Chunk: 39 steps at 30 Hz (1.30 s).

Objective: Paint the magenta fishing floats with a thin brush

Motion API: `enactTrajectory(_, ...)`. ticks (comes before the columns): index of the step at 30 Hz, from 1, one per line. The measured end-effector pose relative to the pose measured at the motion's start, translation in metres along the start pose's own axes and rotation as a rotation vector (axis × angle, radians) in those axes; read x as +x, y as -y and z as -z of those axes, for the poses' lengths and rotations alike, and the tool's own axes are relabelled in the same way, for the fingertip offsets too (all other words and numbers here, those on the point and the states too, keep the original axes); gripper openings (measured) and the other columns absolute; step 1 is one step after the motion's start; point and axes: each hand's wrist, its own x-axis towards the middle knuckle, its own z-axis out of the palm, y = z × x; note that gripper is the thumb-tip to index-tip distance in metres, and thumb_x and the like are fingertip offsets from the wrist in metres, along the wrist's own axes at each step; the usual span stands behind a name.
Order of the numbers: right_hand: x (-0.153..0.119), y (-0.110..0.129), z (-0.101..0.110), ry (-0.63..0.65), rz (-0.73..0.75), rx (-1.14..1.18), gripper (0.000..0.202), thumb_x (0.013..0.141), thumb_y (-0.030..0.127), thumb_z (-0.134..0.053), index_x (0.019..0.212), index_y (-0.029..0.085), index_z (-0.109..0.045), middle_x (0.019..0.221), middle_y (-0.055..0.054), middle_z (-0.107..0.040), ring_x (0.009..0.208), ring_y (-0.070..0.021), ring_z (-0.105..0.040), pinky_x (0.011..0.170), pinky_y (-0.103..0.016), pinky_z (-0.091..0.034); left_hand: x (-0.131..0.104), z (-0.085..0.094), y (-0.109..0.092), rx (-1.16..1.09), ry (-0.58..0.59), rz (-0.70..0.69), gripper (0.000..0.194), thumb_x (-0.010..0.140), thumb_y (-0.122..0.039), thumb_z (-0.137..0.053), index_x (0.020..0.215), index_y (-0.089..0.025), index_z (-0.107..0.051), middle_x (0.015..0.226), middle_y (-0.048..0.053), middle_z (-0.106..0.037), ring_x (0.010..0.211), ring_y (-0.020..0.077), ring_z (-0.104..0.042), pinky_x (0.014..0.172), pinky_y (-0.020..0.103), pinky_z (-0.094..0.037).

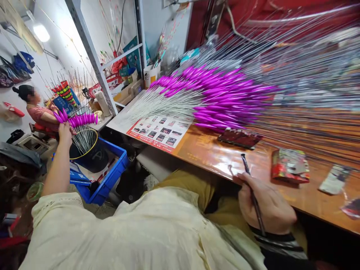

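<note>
Clearly, the right hand [267,202] holds one slim dark stick [245,164].

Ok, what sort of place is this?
Probably a small workshop: purple-bodied rods massed on a workbench, more in a dark bucket, and a thin dark tool in the right hand.

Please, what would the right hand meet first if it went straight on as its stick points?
Likely the dark block on the table, stick first, though the right hand's height is unclear.
</note>
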Motion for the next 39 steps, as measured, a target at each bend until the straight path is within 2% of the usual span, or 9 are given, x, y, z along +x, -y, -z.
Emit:
enactTrajectory(3,-0.002,-0.001,0.000,0.022,-0.023,0.051,0.063,0.090,0.009,-0.065,0.150,0.025,-0.054,0.102,-0.007,-0.080,0.084,-0.0239,-0.078,0.085,-0.033,-0.063,-0.008,-0.015,0.032,0.238,0.052,0.100,0.030,0.098,-0.047,-0.054,0.101,-0.019,-0.046,0.064,-0.005,-0.051,0.061,0.0132,-0.058,0.065,0.029,-0.050)
enactTrajectory(7,-0.004,-0.004,-0.001,0.049,-0.053,0.135,0.067,0.090,0.009,-0.064,0.153,0.030,-0.051,0.103,-0.010,-0.079,0.085,-0.0278,-0.078,0.084,-0.039,-0.063,-0.010,-0.017,0.045,0.564,0.068,0.147,0.040,0.086,-0.037,-0.071,0.109,-0.010,-0.053,0.088,0.015,-0.068,0.089,0.0268,-0.068,0.082,0.042,-0.052)
enactTrajectory(11,-0.002,-0.003,-0.001,0.052,-0.090,0.162,0.068,0.090,0.007,-0.064,0.152,0.031,-0.051,0.106,-0.010,-0.079,0.087,-0.0285,-0.078,0.085,-0.041,-0.064,-0.007,-0.012,0.030,0.872,0.077,0.141,0.040,0.078,-0.032,-0.074,0.103,-0.006,-0.058,0.100,0.030,-0.069,0.117,0.0436,-0.063,0.093,0.053,-0.049)
enactTrajectory(15,0.009,0.001,0.005,0.066,-0.147,0.177,0.059,0.092,0.008,-0.062,0.147,0.029,-0.055,0.110,-0.009,-0.078,0.091,-0.0264,-0.079,0.087,-0.038,-0.065,-0.014,-0.034,-0.001,1.050,0.164,0.044,0.024,0.082,-0.033,-0.064,0.087,-0.009,-0.063,0.096,0.033,-0.069,0.113,0.0515,-0.065,0.088,0.062,-0.049)
enactTrajectory(20,0.029,-0.003,0.014,0.051,-0.186,0.163,0.047,0.095,0.007,-0.057,0.140,0.019,-0.059,0.111,-0.013,-0.078,0.099,-0.0239,-0.078,0.089,-0.037,-0.066,-0.053,-0.131,-0.044,1.060,0.415,-0.557,0.035,0.097,-0.040,-0.044,0.101,-0.016,-0.068,0.102,0.022,-0.074,0.101,0.0400,-0.070,0.088,0.052,-0.053)
enactTrajectory(26,0.040,-0.014,0.032,0.003,-0.345,0.247,0.049,0.097,0.008,-0.053,0.142,0.026,-0.058,0.112,-0.009,-0.078,0.093,-0.0212,-0.079,0.084,-0.041,-0.068,-0.128,-0.301,-0.113,0.366,0.706,-1.130,0.025,0.100,-0.032,-0.047,0.098,-0.021,-0.069,0.102,0.010,-0.076,0.100,0.0238,-0.069,0.094,0.038,-0.053)
enactTrajectory(30,0.039,-0.020,0.046,-0.044,-0.437,0.247,0.047,0.098,0.010,-0.053,0.140,0.027,-0.060,0.113,-0.007,-0.079,0.091,-0.0210,-0.079,0.077,-0.037,-0.069,-0.157,-0.404,-0.153,0.251,0.782,-1.192,0.014,0.098,-0.029,-0.057,0.097,-0.021,-0.068,0.102,0.006,-0.075,0.101,0.0199,-0.066,0.094,0.035,-0.051)
enactTrajectory(33,0.035,-0.024,0.057,-0.065,-0.466,0.226,0.044,0.098,0.012,-0.051,0.138,0.027,-0.062,0.111,-0.007,-0.079,0.087,-0.0200,-0.080,0.076,-0.034,-0.069,-0.167,-0.458,-0.171,0.272,0.787,-1.172,0.018,0.092,-0.026,-0.066,0.107,-0.018,-0.067,0.113,0.011,-0.072,0.107,0.0231,-0.064,0.096,0.038,-0.048)
enactTrajectory(39,0.026,-0.029,0.069,-0.114,-0.532,0.207,0.042,0.098,0.011,-0.050,0.135,0.025,-0.065,0.104,-0.006,-0.080,0.081,-0.0194,-0.079,0.073,-0.032,-0.069,-0.169,-0.498,-0.185,0.336,0.747,-1.093,0.017,0.094,-0.017,-0.053,0.102,-0.014,-0.068,0.106,0.017,-0.071,0.103,0.0283,-0.063,0.092,0.040,-0.047)
